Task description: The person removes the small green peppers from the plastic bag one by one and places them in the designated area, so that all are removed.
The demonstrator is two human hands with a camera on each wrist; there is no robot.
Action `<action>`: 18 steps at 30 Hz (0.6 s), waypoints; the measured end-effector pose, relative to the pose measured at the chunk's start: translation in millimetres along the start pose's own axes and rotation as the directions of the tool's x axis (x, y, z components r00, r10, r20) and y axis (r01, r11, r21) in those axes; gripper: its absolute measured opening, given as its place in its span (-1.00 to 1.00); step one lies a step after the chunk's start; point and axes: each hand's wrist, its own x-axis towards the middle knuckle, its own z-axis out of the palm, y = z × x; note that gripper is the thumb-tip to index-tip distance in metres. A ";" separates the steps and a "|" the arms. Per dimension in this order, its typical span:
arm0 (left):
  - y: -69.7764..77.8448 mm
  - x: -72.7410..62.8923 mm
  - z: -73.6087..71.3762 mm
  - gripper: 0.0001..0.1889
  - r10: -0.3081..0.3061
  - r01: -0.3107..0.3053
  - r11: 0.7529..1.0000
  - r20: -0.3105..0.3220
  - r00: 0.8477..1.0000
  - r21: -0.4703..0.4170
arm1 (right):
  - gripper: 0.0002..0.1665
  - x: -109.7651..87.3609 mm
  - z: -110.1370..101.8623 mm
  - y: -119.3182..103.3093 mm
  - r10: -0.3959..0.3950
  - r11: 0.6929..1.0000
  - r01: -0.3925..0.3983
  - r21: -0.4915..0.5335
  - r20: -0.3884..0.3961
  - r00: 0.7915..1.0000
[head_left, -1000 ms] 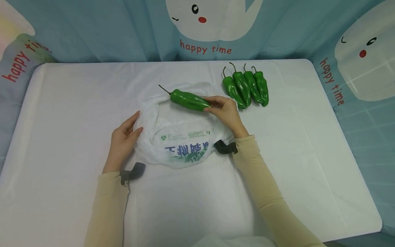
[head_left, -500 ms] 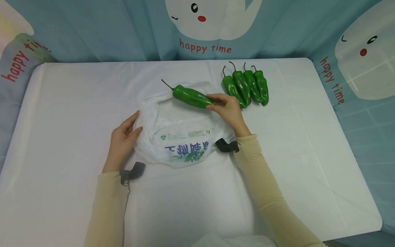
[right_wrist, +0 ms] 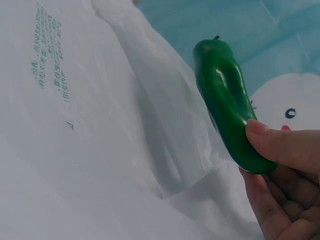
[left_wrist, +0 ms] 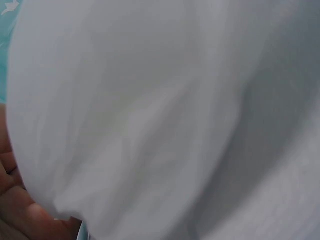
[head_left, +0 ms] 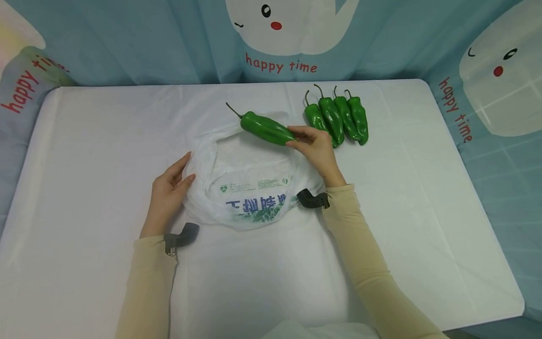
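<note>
In the head view my right hand (head_left: 314,148) pinches a long green pepper (head_left: 266,128) near its tip, between thumb and fingers. The pepper is over the far rim of a white plastic bag (head_left: 254,162), its thin stem aimed up and left. From the right wrist view the thumb (right_wrist: 280,145) lies along the pepper (right_wrist: 225,100), beside the bag wall. My left hand (head_left: 168,195) touches the bag's left side, fingers relaxed and thumb apart. In the left wrist view the bag (left_wrist: 125,115) hides much of that hand (left_wrist: 25,215).
Several green peppers (head_left: 334,120) lie side by side at the back of the white table (head_left: 423,212), just beyond my right hand. A blue curtain (head_left: 169,42) with printed figures hangs behind the table. The bag's mouth stands wide.
My right hand has drawn the pepper a little back and to the right, away from the bag's middle. The left hand and the bag have stayed put.
</note>
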 end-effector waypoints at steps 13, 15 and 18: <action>-1.5 0.8 -0.4 -0.46 0.009 -0.009 1.000 -0.001 1.000 -0.011 | -0.57 -0.2 -7.3 -0.5 0.008 1.000 -0.007 0.024 -0.055 0.998; -1.4 0.8 -0.3 -0.46 0.008 -0.008 1.000 -0.001 1.000 -0.013 | -0.58 0.3 -9.0 0.4 0.003 1.000 0.000 0.031 -0.069 0.998; -0.9 0.4 -0.3 -0.46 0.006 -0.006 1.000 -0.001 1.000 -0.017 | -0.59 0.5 -12.1 1.2 -0.007 0.999 0.011 0.041 -0.093 0.996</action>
